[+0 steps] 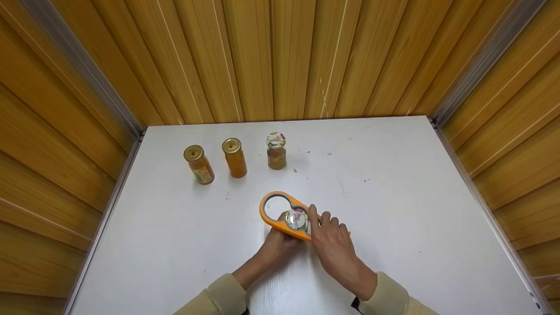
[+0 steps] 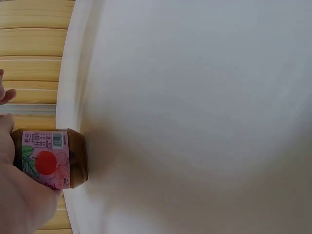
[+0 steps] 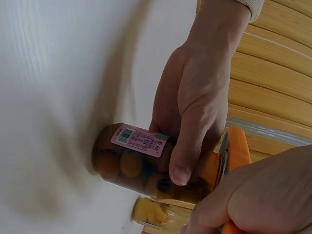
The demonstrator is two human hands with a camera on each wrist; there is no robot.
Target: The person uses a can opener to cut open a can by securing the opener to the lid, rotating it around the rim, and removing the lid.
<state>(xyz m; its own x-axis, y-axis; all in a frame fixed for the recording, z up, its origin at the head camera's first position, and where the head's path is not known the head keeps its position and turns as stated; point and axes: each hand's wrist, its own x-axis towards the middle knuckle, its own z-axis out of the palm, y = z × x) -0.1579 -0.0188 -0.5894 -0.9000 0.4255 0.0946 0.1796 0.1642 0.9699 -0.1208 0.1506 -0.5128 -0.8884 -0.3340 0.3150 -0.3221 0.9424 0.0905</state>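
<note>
A glass jar (image 3: 129,165) of round dark fruit with a pink label stands in front of me. My left hand (image 1: 280,245) grips its body, fingers and thumb wrapped round it. On its patterned lid (image 1: 297,219) sits an orange jar opener (image 1: 280,225) with round openings of differing size. My right hand (image 1: 334,245) grips the opener's right end, beside the lid. In the left wrist view, the jar (image 2: 46,161) shows a red fruit on its label. Part of the opener is hidden under the right hand.
Three more jars stand toward the back left: a gold-lidded labelled jar (image 1: 202,168), a gold-lidded orange jar (image 1: 237,162) and a jar with a patterned lid (image 1: 276,156). Wood-patterned walls (image 1: 288,61) enclose the white table (image 1: 393,188) at back and sides.
</note>
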